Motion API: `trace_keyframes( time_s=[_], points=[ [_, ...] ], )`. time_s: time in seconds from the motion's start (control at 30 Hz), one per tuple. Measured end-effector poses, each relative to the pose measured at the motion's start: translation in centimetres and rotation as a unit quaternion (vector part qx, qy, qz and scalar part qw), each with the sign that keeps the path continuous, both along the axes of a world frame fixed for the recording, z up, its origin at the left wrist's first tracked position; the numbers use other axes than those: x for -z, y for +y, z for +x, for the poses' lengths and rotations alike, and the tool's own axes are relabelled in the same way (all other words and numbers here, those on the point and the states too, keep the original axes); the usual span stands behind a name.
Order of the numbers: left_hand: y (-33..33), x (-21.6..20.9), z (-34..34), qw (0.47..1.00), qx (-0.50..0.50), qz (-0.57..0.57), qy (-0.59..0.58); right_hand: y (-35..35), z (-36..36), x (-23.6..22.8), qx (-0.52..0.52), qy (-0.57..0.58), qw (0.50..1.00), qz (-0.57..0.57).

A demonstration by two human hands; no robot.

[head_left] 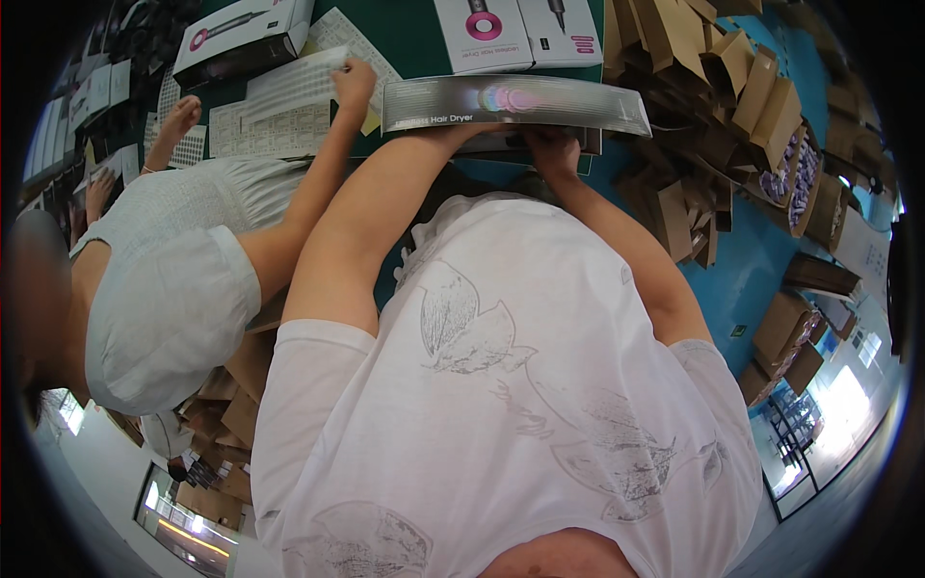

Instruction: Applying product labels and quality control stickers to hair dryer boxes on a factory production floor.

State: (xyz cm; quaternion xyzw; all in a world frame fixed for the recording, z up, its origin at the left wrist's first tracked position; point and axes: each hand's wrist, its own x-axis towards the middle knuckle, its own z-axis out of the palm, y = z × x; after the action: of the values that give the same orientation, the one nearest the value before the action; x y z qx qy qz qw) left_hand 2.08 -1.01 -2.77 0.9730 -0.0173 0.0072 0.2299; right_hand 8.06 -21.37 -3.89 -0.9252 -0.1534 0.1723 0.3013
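A long silver-grey hair dryer box with a glowing pink and bluish ring print lies across the table's near edge, its printed side toward me. My left hand reaches to the box's lower edge, and its fingers are hidden by the box. Farther right, my right hand is at the same lower edge, its fingers bent against the box in shadow. Behind it lie two white hair dryer boxes with pink-ringed dryers printed on them.
A co-worker's hand on my left holds a white sticker sheet above more sheets on the green table. Another white box stands at the far left. Brown cartons are piled to my right on the blue floor.
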Motion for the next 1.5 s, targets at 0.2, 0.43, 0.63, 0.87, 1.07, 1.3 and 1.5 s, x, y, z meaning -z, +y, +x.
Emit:
trace_keyframes(
  time_s=[0.2,0.43,0.63,0.87,1.07,1.3,1.5],
  points=[
    [-0.4,-0.1,-0.1,1.000,0.001,-0.003,0.000,-0.1,0.1,0.0,-0.004,0.040,0.999,-0.035],
    [-0.4,-0.2,-0.3,1.000,-0.001,-0.006,0.002,0.5,0.5,-2.3,0.010,0.036,0.998,-0.058],
    [-0.1,-0.2,-0.2,1.000,-0.003,-0.007,0.001,0.6,1.4,-1.0,-0.017,0.020,0.998,-0.058],
    [0.3,-0.4,-0.6,1.000,-0.009,-0.005,0.000,0.1,2.3,2.0,-0.073,-0.018,0.982,-0.172],
    [-0.6,-0.2,-1.7,0.999,-0.031,-0.025,0.009,-0.3,2.0,0.9,-0.004,-0.023,0.999,-0.023],
    [-2.8,-0.5,-5.6,0.989,-0.106,-0.102,0.031,-8.9,2.7,-3.1,0.005,-0.069,0.993,0.097],
    [-4.2,-1.2,-2.6,0.982,-0.128,-0.134,0.030,-10.0,5.9,-6.8,0.029,-0.234,0.963,0.128]
  ],
)
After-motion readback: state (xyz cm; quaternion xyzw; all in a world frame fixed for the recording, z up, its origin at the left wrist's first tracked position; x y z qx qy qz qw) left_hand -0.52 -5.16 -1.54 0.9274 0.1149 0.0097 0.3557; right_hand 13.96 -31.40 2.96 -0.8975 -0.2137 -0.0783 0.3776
